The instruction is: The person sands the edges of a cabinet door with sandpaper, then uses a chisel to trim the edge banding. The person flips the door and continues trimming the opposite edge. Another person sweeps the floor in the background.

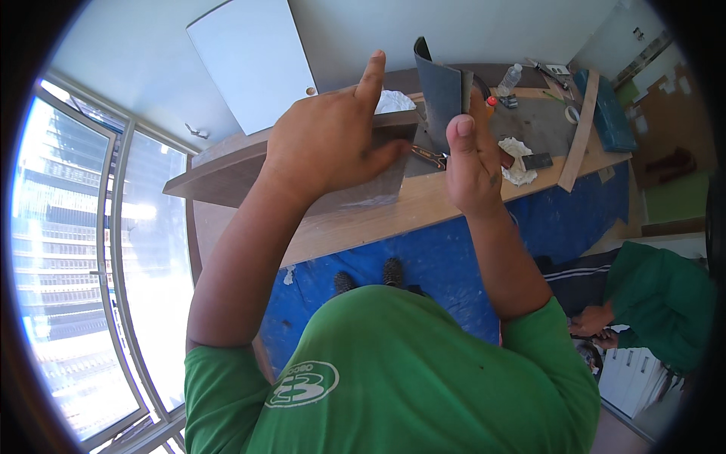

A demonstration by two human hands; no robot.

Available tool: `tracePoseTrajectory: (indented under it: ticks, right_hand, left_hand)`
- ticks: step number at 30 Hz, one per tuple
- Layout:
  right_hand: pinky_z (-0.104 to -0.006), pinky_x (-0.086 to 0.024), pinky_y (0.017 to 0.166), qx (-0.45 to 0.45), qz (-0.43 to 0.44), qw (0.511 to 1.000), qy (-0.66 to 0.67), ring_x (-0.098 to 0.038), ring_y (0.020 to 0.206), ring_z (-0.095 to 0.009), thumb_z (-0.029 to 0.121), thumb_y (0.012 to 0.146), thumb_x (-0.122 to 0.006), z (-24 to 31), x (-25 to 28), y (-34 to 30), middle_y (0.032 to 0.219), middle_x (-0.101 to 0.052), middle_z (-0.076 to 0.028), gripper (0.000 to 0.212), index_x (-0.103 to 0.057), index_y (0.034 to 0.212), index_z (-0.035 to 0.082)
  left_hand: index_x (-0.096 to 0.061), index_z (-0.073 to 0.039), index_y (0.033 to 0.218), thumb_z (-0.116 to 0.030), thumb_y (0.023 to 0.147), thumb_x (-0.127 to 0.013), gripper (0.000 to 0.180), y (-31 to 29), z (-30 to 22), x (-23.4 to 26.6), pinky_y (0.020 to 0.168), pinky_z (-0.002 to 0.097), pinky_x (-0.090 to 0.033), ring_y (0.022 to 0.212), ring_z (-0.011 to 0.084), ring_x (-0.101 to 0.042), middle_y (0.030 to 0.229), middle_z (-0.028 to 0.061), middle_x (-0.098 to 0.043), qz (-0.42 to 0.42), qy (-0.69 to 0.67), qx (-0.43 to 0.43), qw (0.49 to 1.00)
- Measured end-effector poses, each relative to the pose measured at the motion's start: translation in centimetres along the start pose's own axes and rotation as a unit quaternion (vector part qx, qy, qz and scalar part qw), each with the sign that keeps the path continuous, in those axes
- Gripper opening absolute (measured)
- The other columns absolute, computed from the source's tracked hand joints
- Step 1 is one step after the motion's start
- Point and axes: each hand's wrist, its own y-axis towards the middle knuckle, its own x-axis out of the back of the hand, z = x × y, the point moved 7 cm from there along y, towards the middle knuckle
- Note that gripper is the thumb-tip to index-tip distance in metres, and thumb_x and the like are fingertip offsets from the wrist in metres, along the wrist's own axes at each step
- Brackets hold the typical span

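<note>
A brown board (227, 178) is tilted above the workbench, its long edge running across in front of me. My left hand (321, 144) grips this board over its upper edge, thumb on the near face and index finger stretched away. The other left fingers are hidden. To the right, my right hand (473, 166) holds up a folded sheet of dark grey sandpaper (442, 94), with the thumb pressed on its near side. The sandpaper is beside the board's right end, apart from it. Between them on the bench lies a tool with black and orange handles (429, 157).
On the wooden workbench (363, 227) are a clear bottle (510, 79), crumpled white paper (516, 155), a tape roll (572, 114), a wood strip (581, 132) and a teal case (605, 113). A white panel (253, 64) leans behind. Blue sheeting (575, 216) covers the floor. Another person (658, 303) works at right.
</note>
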Motion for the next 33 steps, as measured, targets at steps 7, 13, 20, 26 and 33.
tracePoseTrajectory:
  ticks: [7, 13, 20, 26, 33]
  right_hand:
    - [-0.0357, -0.046, 0.106, -0.001, 0.015, 1.0, -0.021, -0.058, 0.123, -0.022, 0.045, 0.117, -0.041, 0.0, -0.6, -0.8, 0.136, -0.057, -0.013, 0.06, -0.056, 0.154, 0.0]
    - [-0.0344, -0.048, 0.103, 0.036, 0.022, 0.999, 0.007, -0.06, 0.119, -0.02, 0.042, 0.118, -0.042, -0.5, 0.1, -0.6, 0.136, -0.057, -0.011, 0.058, -0.055, 0.156, 0.001]
    - [-0.0329, -0.05, 0.096, -0.034, 0.034, 0.999, 0.018, -0.058, 0.111, -0.018, 0.04, 0.118, -0.043, -1.3, -0.1, -2.2, 0.13, -0.056, -0.009, 0.055, -0.055, 0.157, 0.003]
    - [-0.0329, -0.049, 0.101, 0.037, 0.053, 0.998, 0.003, -0.058, 0.118, -0.019, 0.044, 0.118, -0.04, -0.7, -0.2, -1.8, 0.135, -0.055, -0.01, 0.059, -0.054, 0.157, 0.002]
    - [-0.0335, -0.048, 0.101, 0.003, 0.016, 0.998, 0.063, -0.057, 0.116, -0.019, 0.045, 0.117, -0.043, -0.9, 0.2, -2.2, 0.136, -0.057, -0.011, 0.06, -0.054, 0.157, 0.002]
  left_hand:
    - [-0.02, -0.006, 0.171, -0.058, 0.089, -0.077, 0.112, -0.2, 0.4, -1.0, 0.086, 0.0472, -0.063, 0.101, 0.0387, -0.078, 0.123, 0.017, -0.078, 0.067, 0.021, 0.04, 0.997]
    - [-0.022, 0.003, 0.169, -0.059, 0.087, -0.077, 0.116, -1.1, -0.1, -0.7, 0.07, 0.0452, -0.062, 0.082, 0.0347, -0.077, 0.095, 0.0173, -0.077, -0.014, 0.02, -0.004, 1.0]
    - [-0.015, -0.006, 0.171, -0.051, 0.08, -0.089, 0.126, -1.6, -0.3, -0.9, 0.081, 0.0449, -0.065, 0.096, 0.035, -0.08, 0.126, 0.0154, -0.078, -0.021, 0.007, -0.005, 1.0]
    - [-0.016, 0.006, 0.168, -0.053, 0.082, -0.085, 0.125, -1.8, -0.6, -0.6, 0.076, 0.0408, -0.064, 0.09, 0.033, -0.079, 0.121, 0.0188, -0.078, -0.03, -0.001, -0.031, 0.999]
    - [-0.015, -0.004, 0.171, -0.053, 0.077, -0.091, 0.131, -1.8, -0.4, -0.7, 0.084, 0.044, -0.065, 0.098, 0.0344, -0.08, 0.127, 0.0165, -0.077, -0.034, -0.004, -0.012, 0.999]
